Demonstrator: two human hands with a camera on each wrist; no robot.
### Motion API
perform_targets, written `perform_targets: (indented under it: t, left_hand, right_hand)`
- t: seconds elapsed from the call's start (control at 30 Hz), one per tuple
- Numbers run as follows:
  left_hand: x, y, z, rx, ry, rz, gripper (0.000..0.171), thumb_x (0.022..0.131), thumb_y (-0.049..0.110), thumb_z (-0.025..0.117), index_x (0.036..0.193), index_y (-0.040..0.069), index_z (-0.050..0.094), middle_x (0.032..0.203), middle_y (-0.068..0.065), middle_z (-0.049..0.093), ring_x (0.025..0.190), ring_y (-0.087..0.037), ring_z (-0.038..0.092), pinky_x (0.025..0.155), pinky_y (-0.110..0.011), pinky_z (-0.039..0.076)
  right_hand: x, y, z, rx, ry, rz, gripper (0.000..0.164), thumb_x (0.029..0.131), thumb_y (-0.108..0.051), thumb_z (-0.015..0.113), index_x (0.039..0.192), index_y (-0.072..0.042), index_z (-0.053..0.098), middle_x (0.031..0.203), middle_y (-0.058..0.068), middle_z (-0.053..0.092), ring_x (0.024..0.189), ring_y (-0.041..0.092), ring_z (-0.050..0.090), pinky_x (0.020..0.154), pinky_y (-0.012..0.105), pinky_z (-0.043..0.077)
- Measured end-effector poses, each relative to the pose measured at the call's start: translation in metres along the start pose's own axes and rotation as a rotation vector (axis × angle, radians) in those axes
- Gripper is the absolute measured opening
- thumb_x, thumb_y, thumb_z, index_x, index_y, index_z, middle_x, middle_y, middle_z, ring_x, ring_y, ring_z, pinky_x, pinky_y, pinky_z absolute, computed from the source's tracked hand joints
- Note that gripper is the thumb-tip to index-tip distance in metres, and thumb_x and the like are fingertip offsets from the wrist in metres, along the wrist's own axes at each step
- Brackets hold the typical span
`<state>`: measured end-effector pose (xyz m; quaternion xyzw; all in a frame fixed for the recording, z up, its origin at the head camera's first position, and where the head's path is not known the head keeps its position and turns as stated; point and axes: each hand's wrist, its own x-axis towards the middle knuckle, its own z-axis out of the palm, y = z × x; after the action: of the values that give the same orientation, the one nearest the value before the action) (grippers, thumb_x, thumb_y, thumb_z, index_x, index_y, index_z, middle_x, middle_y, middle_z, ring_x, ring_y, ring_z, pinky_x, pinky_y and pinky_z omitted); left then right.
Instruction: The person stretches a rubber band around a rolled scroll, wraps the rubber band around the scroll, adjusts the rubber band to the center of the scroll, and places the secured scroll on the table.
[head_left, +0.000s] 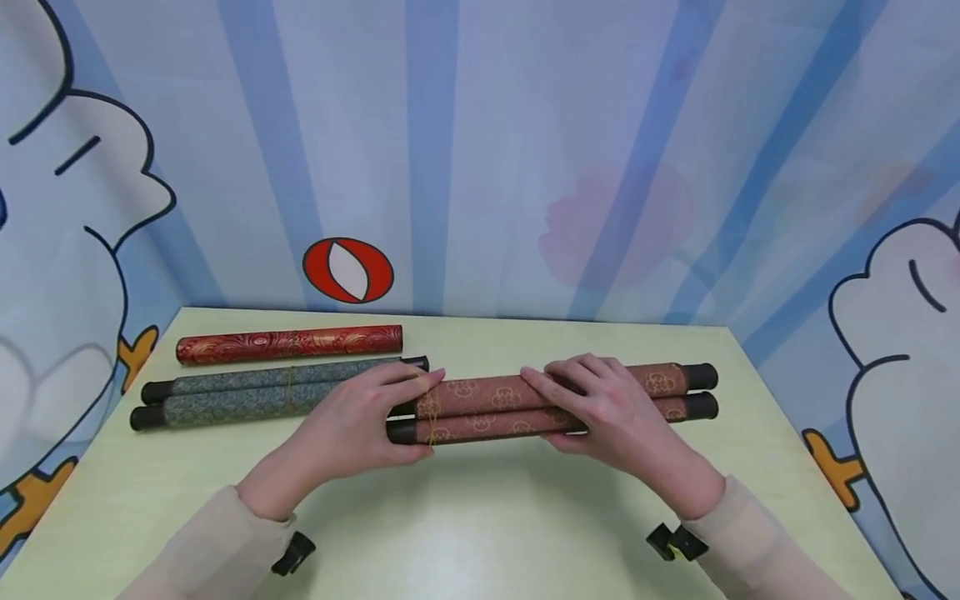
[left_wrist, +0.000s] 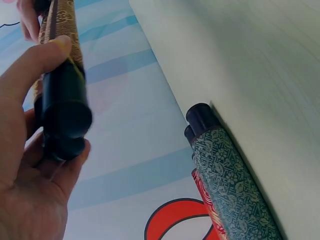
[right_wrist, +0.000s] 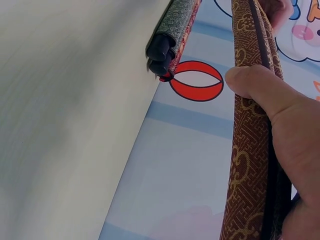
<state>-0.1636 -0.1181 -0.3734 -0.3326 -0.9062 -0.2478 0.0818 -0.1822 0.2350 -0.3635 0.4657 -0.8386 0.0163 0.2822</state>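
Observation:
Two brown brocade scrolls point(head_left: 487, 398) with gold patterns and black end knobs lie side by side, a thin yellow band round them near the left end. My left hand point(head_left: 360, 421) grips that end, thumb on the near side and fingers over the far side. In the left wrist view, the black knobs point(left_wrist: 67, 117) stick out past the left hand's thumb, and the pair appears raised off the table. Farther right along the same pair, my right hand point(head_left: 611, 412) holds both scrolls, its thumb point(right_wrist: 250, 82) laid across one in the right wrist view.
Two blue-green patterned scrolls point(head_left: 232, 404) with black knobs, banded together, lie on the left of the pale table point(head_left: 480, 533). Behind them is a red and gold roll point(head_left: 288, 344). A printed cloth backdrop point(head_left: 495, 167) rises behind the table and at both sides.

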Motion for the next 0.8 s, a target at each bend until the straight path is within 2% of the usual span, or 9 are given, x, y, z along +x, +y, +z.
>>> perform_targets:
  t: [0.17,0.27,0.4,0.6,0.8]
  left_hand:
    - [0.002,0.003,-0.003,-0.004,-0.045,-0.050,0.077,0.079,0.034,0.096,0.148,0.014,0.066,0.137,-0.010,0.067,0.124,-0.033,0.066,0.094,-0.052,0.062]
    - [0.001,0.005,-0.004,-0.010,-0.044,-0.073,0.075,0.079,0.032,0.096,0.146,0.014,0.068,0.137,-0.009,0.067,0.122,-0.032,0.067,0.091,-0.051,0.062]
    - [-0.001,0.012,-0.005,-0.013,-0.004,-0.085,0.073,0.079,0.031,0.096,0.145,0.012,0.068,0.138,-0.013,0.066,0.122,-0.033,0.067,0.090,-0.051,0.062]
    - [-0.004,0.020,-0.005,-0.013,0.076,-0.058,0.071,0.078,0.028,0.096,0.142,0.011,0.070,0.133,-0.013,0.067,0.116,-0.031,0.067,0.088,-0.051,0.062]
    - [-0.004,0.019,-0.001,-0.104,0.061,-0.100,0.069,0.078,0.027,0.095,0.140,0.012,0.068,0.129,-0.007,0.065,0.111,-0.027,0.067,0.089,-0.051,0.061]
  right_hand:
    - [0.000,-0.002,0.003,0.005,0.000,0.000,0.094,0.067,-0.042,0.102,0.147,-0.012,0.065,0.119,0.010,0.069,0.102,0.030,0.068,0.084,0.049,0.061]
    - [0.000,-0.001,0.004,0.025,0.002,0.005,0.094,0.067,-0.042,0.102,0.148,-0.012,0.065,0.119,0.010,0.069,0.102,0.029,0.068,0.084,0.049,0.061]
    - [0.000,0.001,0.004,0.080,0.010,0.019,0.093,0.066,-0.039,0.103,0.147,-0.013,0.065,0.119,0.010,0.069,0.102,0.029,0.067,0.084,0.049,0.061]
    - [0.001,0.005,0.003,0.134,0.020,0.023,0.092,0.067,-0.036,0.103,0.147,-0.013,0.065,0.120,0.009,0.069,0.101,0.028,0.067,0.085,0.048,0.061]
    - [0.001,0.007,0.003,0.179,0.002,0.030,0.090,0.068,-0.035,0.102,0.148,-0.013,0.065,0.122,0.009,0.069,0.103,0.028,0.066,0.088,0.048,0.060]
